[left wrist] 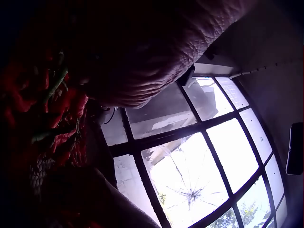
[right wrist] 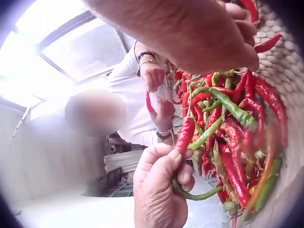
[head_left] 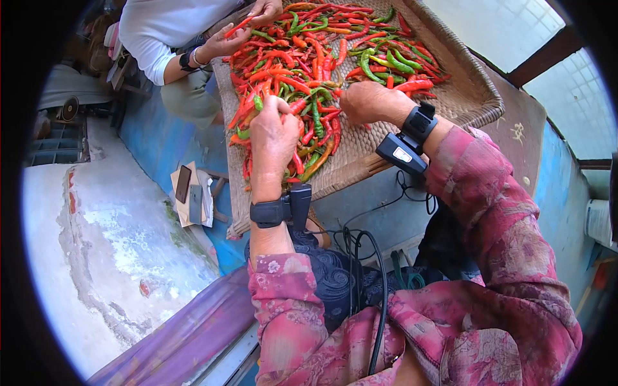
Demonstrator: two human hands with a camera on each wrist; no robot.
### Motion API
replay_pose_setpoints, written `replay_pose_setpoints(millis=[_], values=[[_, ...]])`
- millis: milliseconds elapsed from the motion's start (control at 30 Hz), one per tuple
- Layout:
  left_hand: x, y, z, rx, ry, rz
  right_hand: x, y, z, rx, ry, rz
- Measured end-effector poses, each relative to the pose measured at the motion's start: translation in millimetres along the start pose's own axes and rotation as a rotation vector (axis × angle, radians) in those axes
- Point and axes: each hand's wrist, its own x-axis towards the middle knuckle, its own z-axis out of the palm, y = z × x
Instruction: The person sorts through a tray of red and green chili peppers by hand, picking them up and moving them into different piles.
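A wide woven tray [head_left: 476, 96] holds a heap of red and green chilies [head_left: 322, 58]. My left hand [head_left: 273, 135] is at the heap's near left edge. In the right wrist view it [right wrist: 159, 190] pinches a red chili [right wrist: 186, 135] between thumb and forefinger, with a curved green chili [right wrist: 194, 195] tucked under its fingers. My right hand [head_left: 370, 101] rests on the middle of the heap with fingers curled, and a red chili [right wrist: 249, 9] shows between them. The left wrist view is dark, with only my hand [left wrist: 156, 52] and some chilies [left wrist: 57, 114] visible.
Another person in a white shirt [head_left: 161, 32] sits at the tray's far left and holds a red chili [head_left: 237, 27]. A phone [head_left: 183, 184] lies on a low stand below the tray. Black cables [head_left: 380, 283] cross my lap. Window panes [left wrist: 190, 166] are behind me.
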Motion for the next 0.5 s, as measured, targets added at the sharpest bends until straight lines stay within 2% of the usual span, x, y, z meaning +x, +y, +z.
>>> replay_pose_setpoints(millis=[67, 100, 133, 200, 267, 300, 367, 433, 500], values=[[-1, -3, -6, -0.008, 0.042, -0.003, 2, 1, 1, -0.024, 0.138, -0.043], [-1, -2, -9, -0.016, 0.08, 0.001, 3, 2, 2, -0.024, 0.136, -0.044], [-3, 5, -14, -0.04, 0.073, -0.092, 5, 2, 4, -0.037, 0.169, -0.047], [-4, -1, -14, -0.075, 0.101, -0.087, 3, 1, 3, -0.049, 0.202, -0.046], [-5, -9, -13, -0.133, 0.137, -0.087, 0, -4, -4, -0.044, 0.292, 0.101], [-7, -7, -14, -0.135, 0.136, -0.088, 3, -3, -2, -0.044, 0.29, 0.103], [-9, -1, -17, -0.128, 0.108, -0.111, 14, 3, -1, 0.092, 0.586, 0.139], [-10, 3, -19, -0.157, 0.072, -0.116, 25, 5, -1, 0.15, 0.571, 0.131], [-9, 0, -19, -0.185, 0.037, -0.124, 34, 5, 2, 0.437, 0.679, -0.065]])
